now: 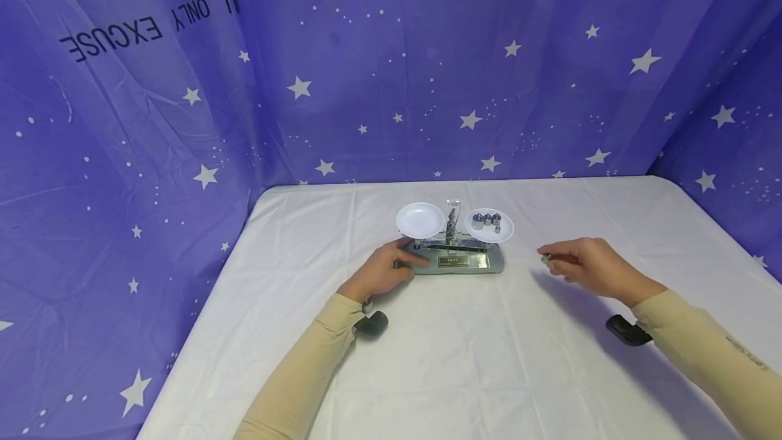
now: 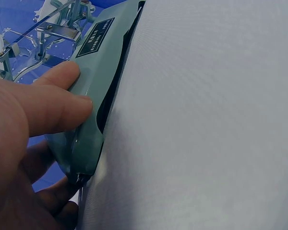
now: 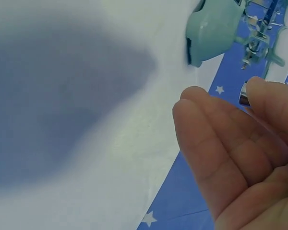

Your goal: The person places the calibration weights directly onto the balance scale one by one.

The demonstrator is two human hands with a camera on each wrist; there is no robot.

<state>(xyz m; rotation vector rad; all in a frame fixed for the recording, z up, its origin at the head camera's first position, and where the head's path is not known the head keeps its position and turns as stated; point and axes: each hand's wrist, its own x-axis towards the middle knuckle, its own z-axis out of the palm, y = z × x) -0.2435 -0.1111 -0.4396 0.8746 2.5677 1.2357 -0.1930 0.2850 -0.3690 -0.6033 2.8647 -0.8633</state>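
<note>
A small balance scale stands upright on the white worktop, its 2 pans facing up. The person's left hand has its grip around the left end of the scale's green base: thumb and 1 finger lie on the front, and other fingers curl at the end. A dark nameplate is fixed to the base, just beyond the fingertips.

The right hand is above the worktop, to the right of the scale and apart from it. Its grip is a pinch between thumb and finger on 1 small shiny metal weight.

On the right pan sit 3 metal weights in a row, with 1 smaller weight in front of them. The left pan is on the side nearer the left hand.

Both arms wear beige sleeves. Behind the worktop hangs a blue-purple curtain with white stars and dark lettering.
</note>
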